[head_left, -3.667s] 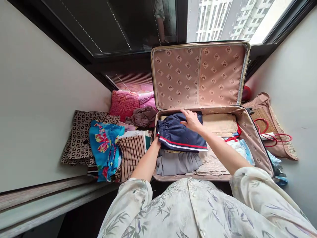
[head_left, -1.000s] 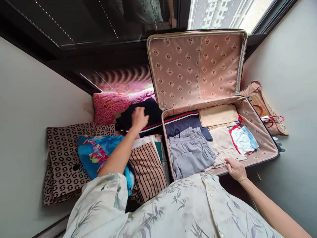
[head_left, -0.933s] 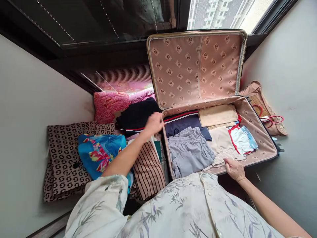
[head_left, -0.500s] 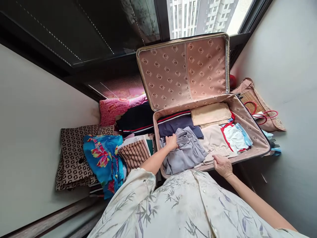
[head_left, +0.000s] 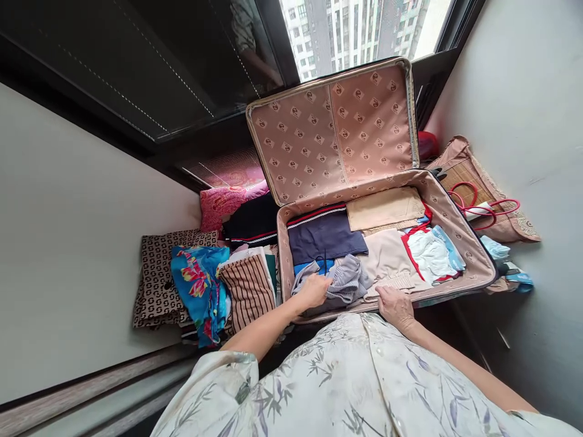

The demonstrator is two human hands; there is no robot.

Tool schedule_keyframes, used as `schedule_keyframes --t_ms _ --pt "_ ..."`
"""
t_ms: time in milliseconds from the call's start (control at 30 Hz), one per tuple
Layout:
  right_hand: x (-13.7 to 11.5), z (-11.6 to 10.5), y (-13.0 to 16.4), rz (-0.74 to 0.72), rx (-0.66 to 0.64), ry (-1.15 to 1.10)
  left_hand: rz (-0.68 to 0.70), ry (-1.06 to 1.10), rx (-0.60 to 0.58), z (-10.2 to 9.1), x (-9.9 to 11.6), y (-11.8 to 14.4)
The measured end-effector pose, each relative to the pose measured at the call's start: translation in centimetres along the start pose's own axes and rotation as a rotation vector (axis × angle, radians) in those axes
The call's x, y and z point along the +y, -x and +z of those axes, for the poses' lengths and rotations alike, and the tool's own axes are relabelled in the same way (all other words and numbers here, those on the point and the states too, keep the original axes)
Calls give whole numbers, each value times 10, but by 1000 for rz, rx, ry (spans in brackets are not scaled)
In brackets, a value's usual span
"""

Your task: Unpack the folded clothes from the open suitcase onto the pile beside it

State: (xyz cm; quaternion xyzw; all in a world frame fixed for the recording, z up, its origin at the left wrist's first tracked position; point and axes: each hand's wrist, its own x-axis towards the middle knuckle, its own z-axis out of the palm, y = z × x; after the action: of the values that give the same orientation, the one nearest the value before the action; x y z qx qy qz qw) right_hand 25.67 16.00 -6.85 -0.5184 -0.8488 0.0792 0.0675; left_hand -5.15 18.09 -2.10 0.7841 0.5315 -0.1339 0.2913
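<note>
Left hand (head_left: 314, 290): grip clenched on grey shorts (head_left: 344, 280). Right hand (head_left: 395, 305): grip released, resting on suitcase (head_left: 473, 262) front edge.

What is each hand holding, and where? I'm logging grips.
Left hand grips the bunched grey fabric shorts at their left edge; right hand rests on the suitcase's front rim.

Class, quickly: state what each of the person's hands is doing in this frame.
Left hand: closed on the bunched grey shorts in the suitcase.
Right hand: resting on the suitcase's near edge by the beige garment; grip cannot be told.
</note>
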Motion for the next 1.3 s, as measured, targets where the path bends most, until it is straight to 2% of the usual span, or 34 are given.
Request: schedule_keyframes --t_ms 67,167,300,367,400,433,500,567,633,700,767,833,900,1033,1133,1300 --pt "0 0 0 -12 -15 -2 -92 23 74 -27 -9 -5" --pt "1 2 1 -20 -14 5 -198 -3 160 -82 -35 -20" --pt "1 4 1 -19 -10 25 -296 -6 237 -154 -80 -62" --pt "1 5 1 -12 -8 31 -348 4 276 -174 -97 -86" --pt "1 5 1 -7 -5 32 -381 9 302 -177 -102 -96" --pt "1 5 1 -4 0 30 -415 17 340 -176 -104 -105" --pt "2 6 2 -3 13 21 -486 63 478 -159 -101 -116" --pt "2 7 2 -10 32 14 -592 168 647 -128 -91 -118" --pt "2 8 2 -13 41 9 -763 315 746 -90 -80 -113" --pt "2 8 1 -6 24 -4 -945 464 724 -56 -74 -106" --pt "2 6 -1 8 -19 -26 -1067 571 660 -36 -76 -103" --pt "2 3 -3 25 -72 -43 -1136 641 606 -31 -87 -107" --pt "2 -1 -4 36 -126 -48 -1159 691 561 -38 -101 -114" --pt "1 -6 -8 56 -202 -42 -1093 716 505 -55 -123 -125" --pt "1 -8 -10 82 -221 -45 -1092 633 509 -56 -118 -131" --pt "3 -4 -9 92 -238 -75 -1195 595 540 -52 -99 -148"
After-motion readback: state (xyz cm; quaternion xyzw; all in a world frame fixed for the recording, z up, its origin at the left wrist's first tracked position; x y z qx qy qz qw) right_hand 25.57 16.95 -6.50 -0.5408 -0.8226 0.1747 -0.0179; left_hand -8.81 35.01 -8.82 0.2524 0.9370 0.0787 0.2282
